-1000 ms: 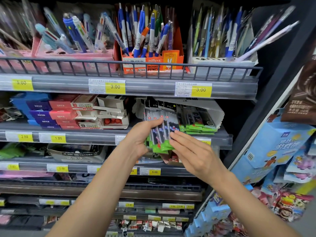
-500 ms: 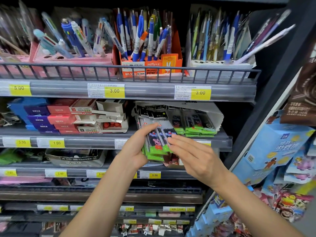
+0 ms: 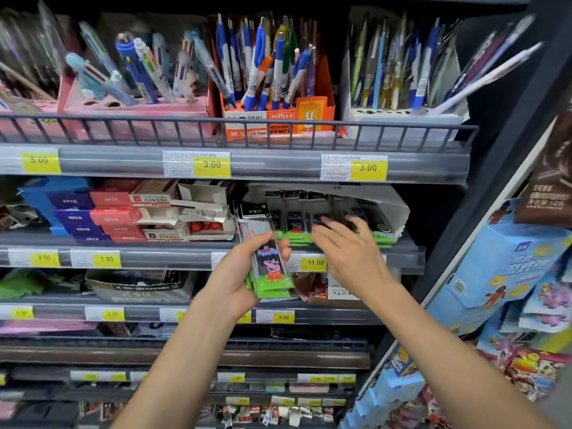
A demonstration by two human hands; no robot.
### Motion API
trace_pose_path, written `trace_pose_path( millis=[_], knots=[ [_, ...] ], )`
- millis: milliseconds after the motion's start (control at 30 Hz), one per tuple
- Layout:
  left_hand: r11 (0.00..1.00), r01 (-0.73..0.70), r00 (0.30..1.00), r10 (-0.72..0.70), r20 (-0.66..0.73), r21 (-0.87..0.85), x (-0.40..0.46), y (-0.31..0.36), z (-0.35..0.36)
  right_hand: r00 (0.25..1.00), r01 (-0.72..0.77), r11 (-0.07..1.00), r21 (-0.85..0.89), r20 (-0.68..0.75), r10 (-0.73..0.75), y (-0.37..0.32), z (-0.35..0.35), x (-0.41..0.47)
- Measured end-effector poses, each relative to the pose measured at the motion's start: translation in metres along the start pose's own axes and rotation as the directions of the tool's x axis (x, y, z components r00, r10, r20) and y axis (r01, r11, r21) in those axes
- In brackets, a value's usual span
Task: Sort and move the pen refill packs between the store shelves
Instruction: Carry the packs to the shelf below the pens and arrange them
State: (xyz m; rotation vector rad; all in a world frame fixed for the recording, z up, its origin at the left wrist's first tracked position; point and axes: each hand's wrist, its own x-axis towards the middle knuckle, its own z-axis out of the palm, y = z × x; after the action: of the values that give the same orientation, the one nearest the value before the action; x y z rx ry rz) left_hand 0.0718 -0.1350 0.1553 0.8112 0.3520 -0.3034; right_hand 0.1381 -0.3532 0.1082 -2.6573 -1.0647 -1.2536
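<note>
In the head view, the left hand (image 3: 238, 280) grips a small stack of pen refill packs (image 3: 268, 267) just in front of the second shelf's edge (image 3: 154, 258), thumb along one long side and fingers curled behind the other; the stack stands nearly upright, tilted a little, its green bottoms fanned out unevenly; the right hand (image 3: 349, 252) reaches over the shelf lip with fingers spread and lightly bent, its fingertips (image 3: 325, 222) on or just above the row of packs (image 3: 312, 224) lying in the torn white carton (image 3: 390, 205), though motion blur hides whether they pinch anything; I judge it holds nothing yet. The risks, as I read them: the held stack is clamped by its edges only, so the glossy sleeves could slide and the front one drop to the lower shelves; the right hand's raking could push the loose row backward or jumble it; the carton's ragged flap may snag a pack being lifted out.
</note>
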Motion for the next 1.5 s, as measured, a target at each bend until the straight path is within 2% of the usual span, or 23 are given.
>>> trace_pose_path(
  millis=[167, 300, 400, 500, 533, 600, 633, 667, 700, 733, 767, 800, 833, 1000, 1133, 1367, 1433, 1500],
  knots=[
    [1.0, 0.002, 1.0, -0.001, 0.012, -0.019, -0.003, -0.001, -0.003, 0.981, -0.135, 0.99, -0.043, 0.135, 0.14, -0.002, 0.0, 0.011],
    [1.0, -0.003, 1.0, 0.003, 0.015, 0.005, -0.006, -0.004, -0.003, 0.962, -0.058, 0.998, 0.002, 0.267, 0.055, -0.001, -0.002, 0.02],
    [1.0, 0.008, 0.999, -0.009, 0.033, 0.02, -0.009, -0.003, -0.006, 0.93, -0.104, 0.994, 0.041, 0.359, 0.082, 0.003, -0.004, 0.019],
    [0.999, -0.007, 0.997, 0.004, 0.08, 0.037, -0.014, -0.002, -0.007, 0.91, -0.109, 0.994, -0.011, 0.402, 0.104, 0.004, -0.008, 0.022],
    [0.999, -0.01, 0.995, 0.007, 0.096, 0.032, -0.016, -0.002, -0.007, 0.919, -0.109, 0.994, -0.012, 0.381, 0.105, 0.003, -0.013, 0.023],
    [1.0, -0.011, 0.994, 0.008, 0.106, 0.023, -0.017, -0.002, -0.007, 0.959, -0.224, 0.967, 0.118, 0.204, 0.197, -0.012, -0.028, 0.022],
    [0.999, -0.017, 0.995, 0.014, 0.099, 0.031, -0.017, -0.003, -0.008, 0.936, -0.351, 0.895, 0.276, 0.112, 0.333, -0.027, -0.036, 0.018],
    [0.999, -0.025, 0.996, 0.021, 0.084, 0.045, -0.017, -0.003, -0.008, 0.863, -0.483, 0.74, 0.468, 0.115, 0.491, -0.044, -0.046, 0.012],
    [0.998, -0.029, 0.998, 0.025, 0.062, 0.061, -0.016, -0.004, -0.009, 0.765, -0.591, 0.498, 0.635, 0.244, 0.596, -0.062, -0.057, 0.008],
    [0.996, -0.033, 0.999, 0.03, 0.039, 0.087, -0.015, -0.005, -0.009, 0.663, -0.669, 0.217, 0.711, 0.438, 0.607, -0.078, -0.066, 0.005],
    [0.991, -0.043, 0.999, 0.042, 0.013, 0.123, -0.013, -0.007, -0.008, 0.572, -0.713, -0.025, 0.701, 0.602, 0.557, -0.09, -0.071, 0.003],
    [0.985, -0.062, 0.998, 0.064, -0.013, 0.159, -0.011, -0.009, -0.007, 0.515, -0.731, -0.165, 0.663, 0.693, 0.504, -0.097, -0.073, 0.002],
    [0.98, -0.081, 0.995, 0.089, -0.034, 0.18, -0.009, -0.011, -0.006, 0.488, -0.736, -0.223, 0.639, 0.729, 0.481, -0.099, -0.073, 0.002],
    [0.992, -0.108, 0.992, 0.112, -0.061, 0.073, -0.008, -0.02, -0.007, 0.363, -0.741, -0.358, 0.568, 0.787, 0.499, -0.095, -0.074, 0.003],
    [0.985, -0.132, 0.981, 0.146, -0.128, 0.114, -0.004, -0.025, -0.004, 0.307, -0.719, -0.449, 0.53, 0.822, 0.479, -0.093, -0.073, 0.005],
    [0.98, -0.168, 0.966, 0.186, -0.177, 0.11, -0.003, -0.023, 0.001, 0.317, -0.651, -0.468, 0.598, 0.774, 0.547, -0.087, -0.067, 0.021],
    [0.98, -0.168, 0.959, 0.188, -0.212, 0.111, 0.0, -0.019, -0.001, 0.291, -0.648, -0.463, 0.605, 0.759, 0.583, -0.082, -0.06, 0.028],
    [0.976, -0.174, 0.951, 0.2, -0.235, 0.128, 0.0, -0.016, -0.005, 0.232, -0.636, -0.479, 0.605, 0.742, 0.629, -0.076, -0.051, 0.036]
  ],
)
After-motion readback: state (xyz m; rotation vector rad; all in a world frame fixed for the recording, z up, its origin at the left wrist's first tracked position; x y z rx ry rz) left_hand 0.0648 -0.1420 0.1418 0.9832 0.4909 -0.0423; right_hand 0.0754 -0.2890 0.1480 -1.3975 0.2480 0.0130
